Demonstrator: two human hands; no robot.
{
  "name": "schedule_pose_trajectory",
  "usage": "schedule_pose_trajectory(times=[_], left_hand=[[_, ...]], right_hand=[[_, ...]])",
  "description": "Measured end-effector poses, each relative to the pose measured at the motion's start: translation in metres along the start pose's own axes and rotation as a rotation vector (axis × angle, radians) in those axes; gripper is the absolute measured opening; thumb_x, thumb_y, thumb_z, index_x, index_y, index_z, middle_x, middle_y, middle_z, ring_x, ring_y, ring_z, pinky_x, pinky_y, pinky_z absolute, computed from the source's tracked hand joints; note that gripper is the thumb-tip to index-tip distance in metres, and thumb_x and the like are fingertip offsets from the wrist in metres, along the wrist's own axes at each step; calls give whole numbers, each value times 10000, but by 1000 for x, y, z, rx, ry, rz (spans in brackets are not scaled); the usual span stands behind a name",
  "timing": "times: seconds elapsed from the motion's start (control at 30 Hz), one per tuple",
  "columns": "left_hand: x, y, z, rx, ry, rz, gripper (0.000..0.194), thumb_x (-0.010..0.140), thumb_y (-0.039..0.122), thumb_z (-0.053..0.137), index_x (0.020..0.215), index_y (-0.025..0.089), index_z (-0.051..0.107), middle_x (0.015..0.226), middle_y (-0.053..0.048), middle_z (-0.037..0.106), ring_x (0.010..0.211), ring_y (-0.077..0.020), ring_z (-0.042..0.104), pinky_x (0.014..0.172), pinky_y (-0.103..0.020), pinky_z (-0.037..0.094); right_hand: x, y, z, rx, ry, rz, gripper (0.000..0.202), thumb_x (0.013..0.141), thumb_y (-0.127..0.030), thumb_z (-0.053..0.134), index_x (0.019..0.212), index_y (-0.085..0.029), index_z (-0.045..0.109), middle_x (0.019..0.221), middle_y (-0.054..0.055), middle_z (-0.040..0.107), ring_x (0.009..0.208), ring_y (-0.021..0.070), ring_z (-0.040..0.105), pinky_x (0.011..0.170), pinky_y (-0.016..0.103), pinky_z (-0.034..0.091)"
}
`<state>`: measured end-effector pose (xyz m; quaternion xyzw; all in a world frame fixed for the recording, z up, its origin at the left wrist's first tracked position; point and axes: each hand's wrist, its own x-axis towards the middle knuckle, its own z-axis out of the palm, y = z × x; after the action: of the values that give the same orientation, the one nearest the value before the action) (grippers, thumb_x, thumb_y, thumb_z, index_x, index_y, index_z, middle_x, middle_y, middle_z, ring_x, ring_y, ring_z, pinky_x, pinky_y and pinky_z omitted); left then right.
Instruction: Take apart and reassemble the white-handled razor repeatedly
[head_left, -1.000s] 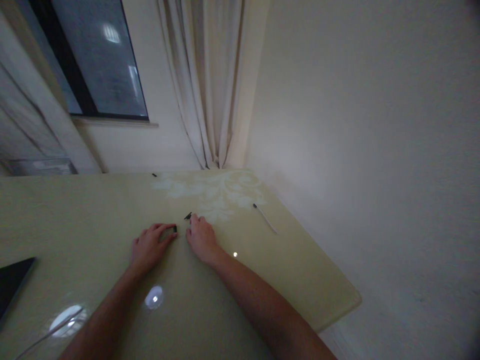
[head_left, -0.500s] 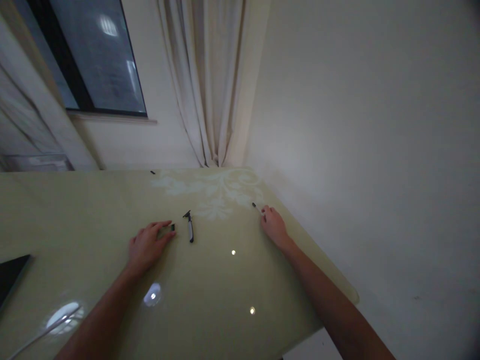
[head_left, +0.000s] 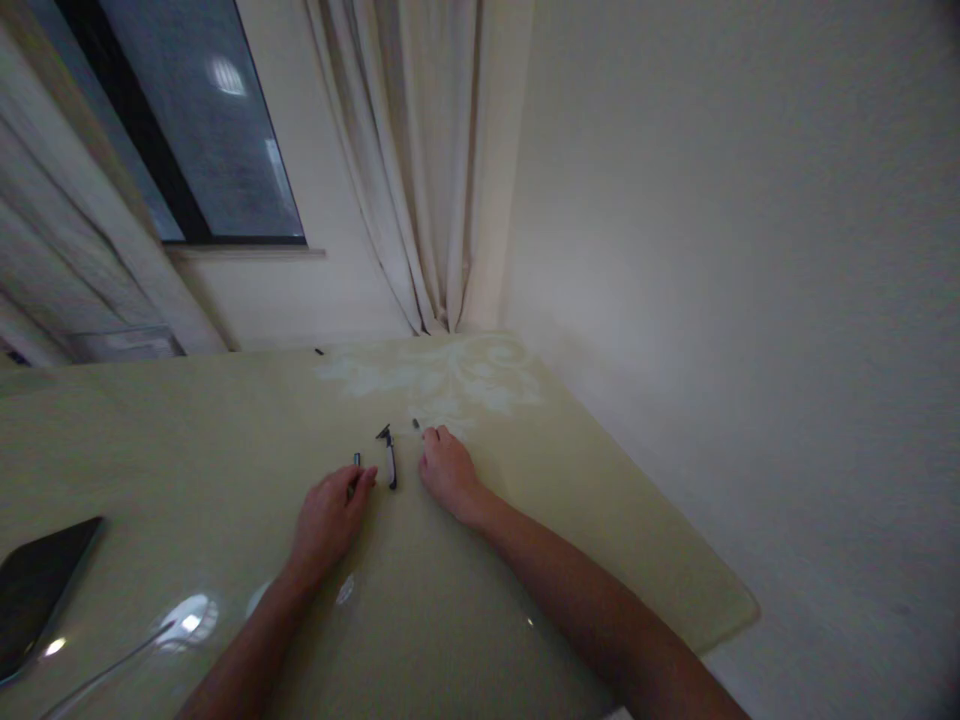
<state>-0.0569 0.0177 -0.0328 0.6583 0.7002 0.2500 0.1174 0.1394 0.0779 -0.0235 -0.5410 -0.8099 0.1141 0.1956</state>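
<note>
A razor (head_left: pixel 391 466) with a dark head and a grey-and-black handle lies on the table between my two hands. My left hand (head_left: pixel 330 515) is just left of it, thumb and fingers closed on a small dark cylinder (head_left: pixel 357 459) whose upper end sticks out. To the razor's right, my right hand (head_left: pixel 448 472) pinches a thin light stick with a dark tip (head_left: pixel 416 425). The tip points up and left toward the razor's head. Most of the stick is hidden by the fingers, so its kind is unclear.
The glossy table (head_left: pixel 600 510) meets walls at the back and right. At the left lies a dark flat device (head_left: pixel 45 590), with a pale cable (head_left: pixel 112 668) near it. A tiny dark piece (head_left: pixel 319 352) rests by the back edge. Curtains (head_left: pixel 409 160) hang behind.
My right hand has moved left with the stick, close to the razor. My left hand's fingers have closed round the small cylinder. The view has shifted slightly left.
</note>
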Motion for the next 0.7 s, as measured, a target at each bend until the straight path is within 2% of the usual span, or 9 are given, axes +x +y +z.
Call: schedule_pose_trajectory(times=[0.1, 0.23, 0.3, 0.43, 0.57, 0.7], left_hand=[[1, 6, -3, 61, -43, -6, 443, 1031, 498, 369, 833, 218, 649, 852, -89, 740, 793, -236, 662, 687, -300, 398], [1, 8, -4, 90, -59, -4, 441, 1037, 504, 363, 840, 222, 639, 851, -86, 732, 782, -237, 658, 683, -300, 385], [0, 7, -4, 85, -64, -1, 438, 1039, 500, 357, 846, 220, 634, 853, -87, 728, 792, -237, 658, 695, -303, 392], [-3, 9, -5, 91, -57, 12, 469, 1036, 538, 353, 862, 214, 644, 865, -92, 725, 827, -252, 660, 737, -326, 411], [-8, 26, -7, 202, -96, 0, 554, 990, 672, 391, 836, 207, 650, 873, -107, 727, 865, -286, 673, 751, -357, 434], [-10, 51, -4, 386, -119, 2, 596, 973, 700, 392, 871, 179, 665, 948, -160, 738, 909, -339, 700, 755, -398, 464]], right_hand=[[-6, 2, 3, 42, 11, -12, 345, 944, -155, 552, 1277, -110, 629, 1209, 171, 645, 1074, 268, 640, 921, 354, 503], [-9, 6, -2, 168, 56, 10, 380, 934, -256, 633, 1299, -152, 638, 1213, 133, 648, 998, 234, 653, 897, 337, 502], [-7, 7, -10, 221, 93, 27, 370, 928, -251, 648, 1287, -162, 649, 1177, 113, 660, 926, 204, 649, 866, 320, 495], [-5, 19, -33, 250, 131, 47, 223, 910, -239, 675, 1115, -156, 708, 964, 62, 681, 780, 166, 598, 790, 303, 461], [-26, 45, -43, 373, 131, 2, 167, 886, -190, 679, 1046, -165, 719, 812, 12, 662, 695, 137, 571, 712, 271, 434], [-50, 64, -35, 578, 126, 47, 165, 902, -210, 659, 1042, -161, 732, 737, -5, 641, 667, 135, 586, 665, 257, 441]])
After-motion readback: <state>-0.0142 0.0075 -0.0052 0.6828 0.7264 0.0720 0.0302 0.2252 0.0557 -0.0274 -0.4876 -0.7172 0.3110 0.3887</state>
